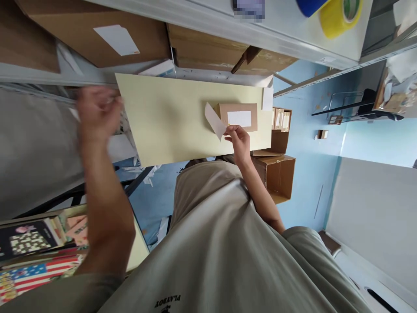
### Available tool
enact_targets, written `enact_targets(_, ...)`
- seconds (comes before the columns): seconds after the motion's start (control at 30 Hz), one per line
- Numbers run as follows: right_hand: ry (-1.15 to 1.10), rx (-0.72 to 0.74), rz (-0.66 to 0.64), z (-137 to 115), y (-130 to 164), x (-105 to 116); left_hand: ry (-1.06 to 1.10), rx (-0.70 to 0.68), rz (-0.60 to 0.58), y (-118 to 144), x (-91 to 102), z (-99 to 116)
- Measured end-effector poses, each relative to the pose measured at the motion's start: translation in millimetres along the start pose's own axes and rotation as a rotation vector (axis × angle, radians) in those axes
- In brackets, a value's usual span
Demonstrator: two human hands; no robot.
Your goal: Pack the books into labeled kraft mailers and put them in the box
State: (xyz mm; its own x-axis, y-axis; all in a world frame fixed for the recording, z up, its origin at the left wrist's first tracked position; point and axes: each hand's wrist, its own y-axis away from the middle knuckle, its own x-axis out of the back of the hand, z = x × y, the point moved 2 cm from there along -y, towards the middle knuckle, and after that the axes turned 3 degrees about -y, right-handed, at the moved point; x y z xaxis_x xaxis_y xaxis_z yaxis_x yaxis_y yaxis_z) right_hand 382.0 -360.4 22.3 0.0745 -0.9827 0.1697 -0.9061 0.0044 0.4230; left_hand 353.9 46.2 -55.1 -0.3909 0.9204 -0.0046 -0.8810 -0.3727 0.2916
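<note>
My right hand (239,138) is closed, pinching a white paper slip (215,121) by its lower right corner between thumb and fingers. The slip is tilted and overlaps the left edge of a small brown cardboard box (254,117). On the side of that box facing me is a white label (239,118). The box rests on a pale yellow board (163,117). Off the board's left end, my left hand (99,108) is raised and smeared by motion; its fingers look curled, but what they hold, if anything, cannot be made out.
Large cardboard boxes (208,45) stand behind the board, under a white shelf (293,39) carrying a yellow tape roll (337,19). Books (32,239) lie at lower left. Cardboard boxes (280,178) with openings showing stand right of the board, above a blue floor (309,174).
</note>
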Motion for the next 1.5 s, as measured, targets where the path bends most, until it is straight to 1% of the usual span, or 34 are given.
enact_targets(0.03, -0.005, 0.011, -0.002, 2.8, -3.5, 5.2, -0.097, -0.099, -0.041, 15.5, -36.0, 0.3)
enact_targets(0.1, -0.018, 0.038, -0.021, 7.6, -10.5, 14.4, -0.148, -0.237, -0.206, 50.0, -110.9, 4.5)
enact_targets(0.13, -0.030, 0.050, -0.036, 9.4, -13.6, 18.3, -0.169, -0.265, -0.271, 66.5, -144.9, 7.6)
enact_targets(0.17, -0.048, 0.061, -0.050, 10.6, -16.5, 21.9, -0.197, -0.276, -0.300, 81.0, -174.3, 10.8)
enact_targets(0.2, -0.070, 0.069, -0.062, 11.2, -18.9, 25.3, -0.227, -0.279, -0.298, 93.0, -198.3, 13.8)
enact_targets(0.23, -0.095, 0.073, -0.071, 11.0, -20.9, 28.4, -0.256, -0.279, -0.277, 102.2, -217.3, 16.4)
enact_targets(0.27, -0.121, 0.076, -0.079, 10.3, -22.5, 31.6, -0.285, -0.278, -0.249, 109.0, -231.6, 18.4)
enact_targets(0.33, -0.171, 0.080, -0.095, 7.4, -24.8, 38.5, -0.319, -0.284, -0.190, 116.9, -250.4, 20.6)
enact_targets(0.47, -0.235, 0.068, -0.151, 2.9, -30.5, 54.1, -0.310, -0.323, -0.132, 123.9, -274.3, 21.8)
enact_targets(0.6, -0.273, 0.043, -0.214, 6.6, -40.5, 69.5, -0.330, -0.326, -0.072, 131.6, -300.4, 22.4)
enact_targets(0.73, -0.318, 0.047, -0.290, 9.3, -46.9, 83.4, -0.352, -0.287, 0.017, 140.4, -324.9, 23.6)
enact_targets(0.83, -0.299, 0.045, -0.321, 8.6, -49.7, 98.0, -0.311, -0.202, 0.103, 144.6, -337.0, 22.9)
enact_targets(0.93, -0.235, 0.045, -0.276, 14.1, -61.1, 119.8, -0.212, -0.067, 0.205, 144.4, -340.5, 18.4)
enact_targets(1.0, -0.194, 0.045, -0.214, 23.8, -75.1, 136.4, -0.135, 0.010, 0.236, 142.4, -339.3, 14.6)
enact_targets(1.07, -0.158, 0.042, -0.169, 36.0, -90.8, 150.7, -0.064, 0.068, 0.220, 140.6, -337.1, 11.8)
enact_targets(1.13, -0.130, 0.041, -0.163, 46.6, -104.0, 160.1, -0.007, 0.102, 0.184, 140.0, -335.4, 11.1)
enact_targets(1.2, -0.115, 0.038, -0.193, 53.1, -112.1, 163.7, 0.034, 0.111, 0.151, 140.7, -334.6, 12.4)
enact_targets(1.27, -0.116, 0.026, -0.228, 55.7, -115.3, 162.8, 0.063, 0.103, 0.131, 141.6, -334.4, 14.4)
enact_targets(1.5, -0.192, 0.004, -0.263, 55.4, -113.2, 153.1, 0.043, 0.133, 0.116, 139.2, -334.7, 13.5)
